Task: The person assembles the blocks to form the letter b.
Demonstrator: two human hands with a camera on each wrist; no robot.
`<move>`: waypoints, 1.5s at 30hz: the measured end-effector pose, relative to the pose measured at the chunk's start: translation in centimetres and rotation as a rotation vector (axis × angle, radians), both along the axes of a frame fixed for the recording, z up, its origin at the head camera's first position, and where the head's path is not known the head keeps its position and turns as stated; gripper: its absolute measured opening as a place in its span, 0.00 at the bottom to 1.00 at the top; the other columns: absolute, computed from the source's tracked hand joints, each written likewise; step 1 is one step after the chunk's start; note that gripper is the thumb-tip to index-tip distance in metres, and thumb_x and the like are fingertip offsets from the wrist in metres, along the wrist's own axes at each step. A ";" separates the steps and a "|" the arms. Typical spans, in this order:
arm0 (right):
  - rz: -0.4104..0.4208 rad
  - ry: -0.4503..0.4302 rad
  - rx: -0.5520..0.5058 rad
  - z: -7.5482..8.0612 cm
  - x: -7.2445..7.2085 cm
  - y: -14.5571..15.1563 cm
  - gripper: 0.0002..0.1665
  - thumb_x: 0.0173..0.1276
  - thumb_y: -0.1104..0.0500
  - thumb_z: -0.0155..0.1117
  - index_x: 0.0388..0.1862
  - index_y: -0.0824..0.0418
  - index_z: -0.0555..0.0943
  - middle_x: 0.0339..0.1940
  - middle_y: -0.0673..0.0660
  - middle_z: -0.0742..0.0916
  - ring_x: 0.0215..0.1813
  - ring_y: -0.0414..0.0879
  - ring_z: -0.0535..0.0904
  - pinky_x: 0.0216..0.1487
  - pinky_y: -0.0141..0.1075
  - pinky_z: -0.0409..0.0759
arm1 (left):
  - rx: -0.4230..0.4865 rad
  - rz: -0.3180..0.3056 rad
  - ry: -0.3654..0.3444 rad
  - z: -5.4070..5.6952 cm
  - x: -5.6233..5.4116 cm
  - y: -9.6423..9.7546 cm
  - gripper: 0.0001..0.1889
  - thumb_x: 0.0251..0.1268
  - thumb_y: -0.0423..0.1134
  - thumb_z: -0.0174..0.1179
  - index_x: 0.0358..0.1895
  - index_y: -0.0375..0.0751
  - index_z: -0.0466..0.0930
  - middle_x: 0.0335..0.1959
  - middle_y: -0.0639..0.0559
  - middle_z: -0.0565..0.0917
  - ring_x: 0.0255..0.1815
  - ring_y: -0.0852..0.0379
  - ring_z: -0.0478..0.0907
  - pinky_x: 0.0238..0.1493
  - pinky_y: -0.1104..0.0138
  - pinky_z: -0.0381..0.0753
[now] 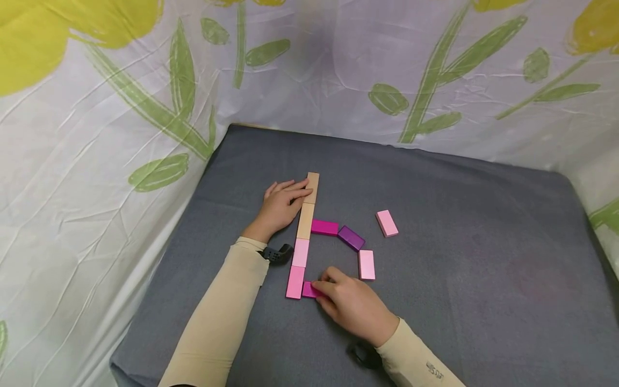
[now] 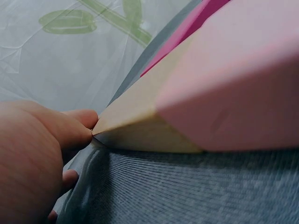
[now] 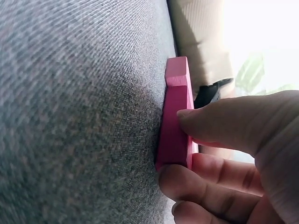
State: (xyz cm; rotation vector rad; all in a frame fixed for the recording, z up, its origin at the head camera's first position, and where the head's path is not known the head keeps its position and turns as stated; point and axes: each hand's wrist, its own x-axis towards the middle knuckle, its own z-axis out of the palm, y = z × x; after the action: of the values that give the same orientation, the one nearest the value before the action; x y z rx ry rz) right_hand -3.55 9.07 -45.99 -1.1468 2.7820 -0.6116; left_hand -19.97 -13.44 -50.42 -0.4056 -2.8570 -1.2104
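Thumb and fingers of the right hand (image 1: 354, 302) pinch a magenta block (image 3: 172, 128), which lies flat on the table (image 1: 483, 258) to the left of the palm. Its long axis runs crosswise, roughly square to the straight column (image 1: 304, 228), and its left end meets the side of the bottom pink block (image 1: 295, 283). The right hand is clearly the nearer one. The left hand (image 1: 279, 209) is at the column's far end, its fingers extended and touching the far wooden block (image 1: 314, 184) rather than wrapped around it. Just beyond the right hand's knuckles lies the light pink block (image 1: 366, 265), its long axis near to far. The purple block (image 1: 351, 238) slants between it and the upper magenta block (image 1: 325, 227), while a loose pink block (image 1: 387, 223) lies apart on the right.

All the pieces are oblong, with flat faces and crisp edges. The painted ones look smooth; the wooden pair is plain tan. Dark grey cloth with a fine ribbed weave covers the table, and wrinkled pale fabric (image 1: 309, 97) with printed green leaves hangs behind.
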 end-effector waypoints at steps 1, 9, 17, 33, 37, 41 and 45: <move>0.000 0.000 0.000 -0.1 0.0 0.0 0.14 0.66 0.59 0.79 0.51 0.59 0.91 0.39 0.51 0.84 0.33 0.37 0.80 0.35 0.30 0.85 | -0.001 0.001 -0.001 0.0 0.0 0.0 0.18 0.82 0.39 0.55 0.68 0.49 0.83 0.77 0.57 0.74 0.81 0.47 0.63 0.85 0.47 0.38; 0.005 -0.019 -0.004 -0.2 0.0 0.0 0.15 0.67 0.59 0.79 0.51 0.59 0.91 0.40 0.51 0.84 0.34 0.37 0.80 0.36 0.31 0.85 | 0.005 -0.004 -0.010 0.0 -0.1 0.0 0.18 0.83 0.40 0.55 0.69 0.50 0.83 0.77 0.57 0.73 0.81 0.47 0.63 0.85 0.47 0.38; 0.010 -0.062 -0.035 -0.3 0.0 0.0 0.15 0.67 0.59 0.78 0.52 0.59 0.91 0.41 0.51 0.84 0.36 0.38 0.81 0.39 0.30 0.85 | 0.016 -0.002 -0.001 -0.3 -0.2 -0.1 0.18 0.83 0.39 0.55 0.68 0.50 0.83 0.77 0.57 0.74 0.81 0.48 0.63 0.85 0.48 0.38; -0.065 0.050 -0.078 0.0 -0.5 1.0 0.16 0.66 0.54 0.79 0.52 0.55 0.91 0.43 0.48 0.86 0.37 0.37 0.83 0.36 0.35 0.87 | -0.003 -0.009 -0.007 0.0 -0.2 0.0 0.18 0.83 0.39 0.55 0.69 0.49 0.83 0.77 0.57 0.73 0.81 0.47 0.63 0.85 0.47 0.38; -0.124 0.097 -0.084 0.8 -1.7 2.3 0.16 0.66 0.55 0.78 0.51 0.58 0.91 0.42 0.50 0.87 0.36 0.39 0.83 0.36 0.37 0.87 | -0.020 -0.012 -0.005 -0.1 -0.3 -0.1 0.18 0.83 0.40 0.55 0.69 0.50 0.82 0.78 0.57 0.73 0.81 0.47 0.63 0.85 0.47 0.38; -0.210 0.150 -0.079 1.6 -3.4 4.1 0.16 0.65 0.57 0.79 0.50 0.60 0.91 0.40 0.52 0.87 0.30 0.38 0.78 0.29 0.33 0.81 | -0.022 -0.008 -0.009 -0.1 -0.2 -0.1 0.18 0.83 0.40 0.55 0.70 0.50 0.82 0.78 0.58 0.73 0.81 0.47 0.63 0.85 0.47 0.38; -0.296 0.199 -0.093 2.3 -5.0 6.2 0.15 0.65 0.60 0.78 0.49 0.62 0.90 0.39 0.54 0.87 0.28 0.40 0.76 0.27 0.36 0.80 | -0.022 -0.008 -0.022 0.0 0.0 -0.1 0.19 0.83 0.41 0.56 0.70 0.50 0.82 0.78 0.58 0.72 0.82 0.47 0.62 0.85 0.47 0.38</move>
State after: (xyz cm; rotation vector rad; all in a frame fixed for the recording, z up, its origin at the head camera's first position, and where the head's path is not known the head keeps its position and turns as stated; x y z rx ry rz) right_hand -8.55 15.30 -43.72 -0.8569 3.1576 -0.6924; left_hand -20.01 -13.53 -50.38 -0.4077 -2.8923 -1.1929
